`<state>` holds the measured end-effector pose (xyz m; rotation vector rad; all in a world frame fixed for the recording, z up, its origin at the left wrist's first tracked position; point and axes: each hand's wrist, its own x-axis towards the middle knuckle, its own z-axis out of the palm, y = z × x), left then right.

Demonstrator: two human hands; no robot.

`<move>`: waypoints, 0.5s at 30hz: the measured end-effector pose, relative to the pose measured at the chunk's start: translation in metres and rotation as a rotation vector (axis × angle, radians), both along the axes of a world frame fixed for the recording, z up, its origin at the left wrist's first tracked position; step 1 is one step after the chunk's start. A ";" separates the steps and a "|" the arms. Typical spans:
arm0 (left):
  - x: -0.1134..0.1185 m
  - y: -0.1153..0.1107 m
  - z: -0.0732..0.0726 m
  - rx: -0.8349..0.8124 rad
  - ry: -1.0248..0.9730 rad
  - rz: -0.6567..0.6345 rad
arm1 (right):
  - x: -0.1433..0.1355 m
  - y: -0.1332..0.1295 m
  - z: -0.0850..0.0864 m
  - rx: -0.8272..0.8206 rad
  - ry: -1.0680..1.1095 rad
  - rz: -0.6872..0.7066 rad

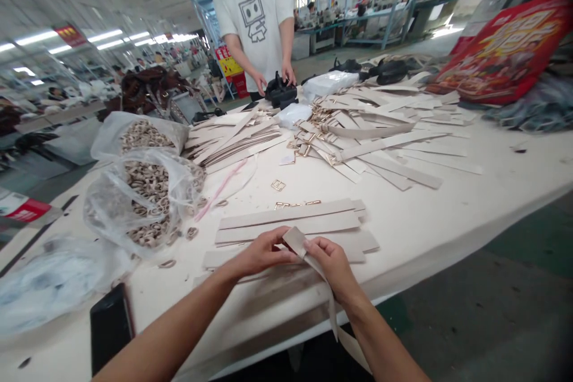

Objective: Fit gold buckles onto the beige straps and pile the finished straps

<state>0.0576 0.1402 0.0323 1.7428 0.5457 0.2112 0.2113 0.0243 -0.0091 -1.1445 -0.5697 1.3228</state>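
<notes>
Both my hands hold one beige strap (329, 298) near the front edge of the table. My left hand (264, 250) grips its upper end from the left. My right hand (331, 259) pinches the same end with the thumb on top, and the rest of the strap hangs down past the edge. Just beyond my fingers lie several flat beige straps (290, 218) in a row. Past these are some gold buckles (298, 204) and a single gold buckle (278, 185).
At left stand plastic bags of small beige loops (150, 191). A dark phone (110, 322) lies near my left forearm. Farther back are strap piles, some with buckles (367, 137), and a red printed bag (501, 54). Across the table a person (255, 18) handles a black item (281, 92).
</notes>
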 end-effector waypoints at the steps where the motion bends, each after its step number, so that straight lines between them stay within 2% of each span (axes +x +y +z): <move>1: 0.003 0.023 0.002 0.034 0.073 -0.095 | 0.002 0.000 -0.002 -0.025 0.003 -0.014; 2: 0.007 0.049 0.002 0.099 0.142 -0.103 | 0.004 0.000 -0.004 -0.039 0.004 -0.016; 3: 0.011 0.076 0.000 0.235 0.210 -0.006 | 0.005 0.000 -0.005 -0.043 0.005 -0.010; 4: 0.017 0.103 -0.003 0.447 0.319 0.123 | 0.006 0.000 -0.006 -0.039 0.009 -0.002; 5: 0.024 0.128 -0.008 0.659 0.451 0.188 | 0.007 0.000 -0.007 -0.031 0.014 0.006; 6: 0.033 0.151 -0.013 0.743 0.504 0.216 | 0.007 0.001 -0.007 -0.023 0.019 0.013; 8: 0.051 0.186 -0.022 0.839 0.574 0.191 | 0.008 0.001 -0.007 -0.011 0.030 0.029; 11: 0.073 0.210 -0.028 0.884 0.641 0.090 | 0.009 0.002 -0.007 0.009 0.030 0.048; 15: 0.080 0.209 -0.028 0.934 0.748 0.031 | 0.008 0.001 -0.010 0.045 0.000 0.017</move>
